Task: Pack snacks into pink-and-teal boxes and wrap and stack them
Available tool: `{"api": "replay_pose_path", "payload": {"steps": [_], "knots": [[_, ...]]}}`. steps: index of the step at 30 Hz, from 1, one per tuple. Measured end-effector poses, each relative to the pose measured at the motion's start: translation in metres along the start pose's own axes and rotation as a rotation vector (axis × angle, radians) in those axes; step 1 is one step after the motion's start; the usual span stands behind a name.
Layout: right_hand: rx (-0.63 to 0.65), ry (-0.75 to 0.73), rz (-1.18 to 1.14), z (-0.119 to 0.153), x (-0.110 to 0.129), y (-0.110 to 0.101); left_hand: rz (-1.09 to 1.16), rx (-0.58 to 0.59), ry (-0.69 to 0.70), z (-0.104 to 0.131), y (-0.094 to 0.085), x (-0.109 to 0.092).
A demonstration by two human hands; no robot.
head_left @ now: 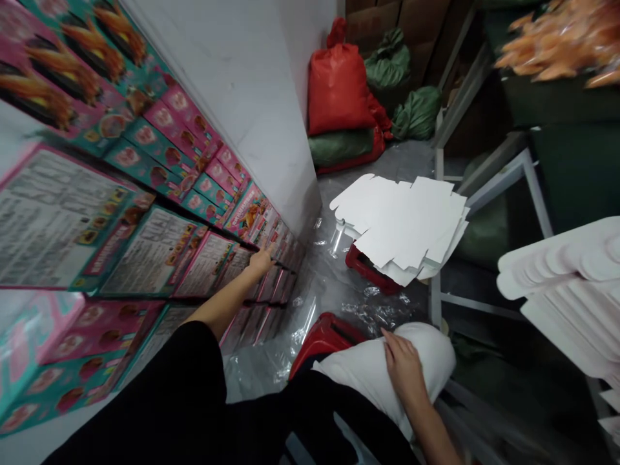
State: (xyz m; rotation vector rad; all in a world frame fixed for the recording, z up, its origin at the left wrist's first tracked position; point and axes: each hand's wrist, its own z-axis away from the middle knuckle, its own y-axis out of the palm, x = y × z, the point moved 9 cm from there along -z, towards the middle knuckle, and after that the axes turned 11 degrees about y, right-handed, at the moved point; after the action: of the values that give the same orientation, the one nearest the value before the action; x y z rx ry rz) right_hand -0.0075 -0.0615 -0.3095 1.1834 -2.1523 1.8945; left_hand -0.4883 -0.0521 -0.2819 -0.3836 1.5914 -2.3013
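Observation:
My left hand (261, 261) is stretched out to the stacked pink and teal printed boxes (203, 265) on the left. Its fingers look extended and apart against the box fronts, near the seam between two rows; the fingertips are small and partly hidden. My right hand (403, 363) lies flat on my knee in white trousers (431, 352), fingers loosely spread and holding nothing. Ahead of the knee, a pile of flat white die-cut cardboard blanks (402, 219) rests on a red plastic stool (372, 270).
Another red stool (329, 329) is beneath me on the plastic-covered floor (310, 303). A red sack (339, 87) and green sacks (416, 113) lie by the white wall (232, 84). A metal frame (526, 171), more white blanks (566, 297) and orange bagged pieces (566, 42) stand right.

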Motion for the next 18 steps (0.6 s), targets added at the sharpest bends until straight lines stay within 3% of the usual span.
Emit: {"api": "replay_pose_path", "payload": {"steps": [6, 12, 15, 18], "knots": [[-0.019, 0.051, 0.086, 0.0, 0.005, -0.001, -0.024, -0.033, -0.07, -0.018, 0.014, 0.012], [0.027, 0.079, 0.097, -0.006, 0.008, 0.002, -0.017, 0.144, 0.043, -0.03, 0.082, -0.009], [0.065, 0.1, 0.106, -0.007, 0.008, 0.004, -0.015, 0.222, 0.049, -0.045, 0.109, -0.005], [0.098, 0.123, 0.11, -0.009, 0.008, 0.006, -0.018, 0.251, 0.012, -0.061, 0.122, 0.007]]}}
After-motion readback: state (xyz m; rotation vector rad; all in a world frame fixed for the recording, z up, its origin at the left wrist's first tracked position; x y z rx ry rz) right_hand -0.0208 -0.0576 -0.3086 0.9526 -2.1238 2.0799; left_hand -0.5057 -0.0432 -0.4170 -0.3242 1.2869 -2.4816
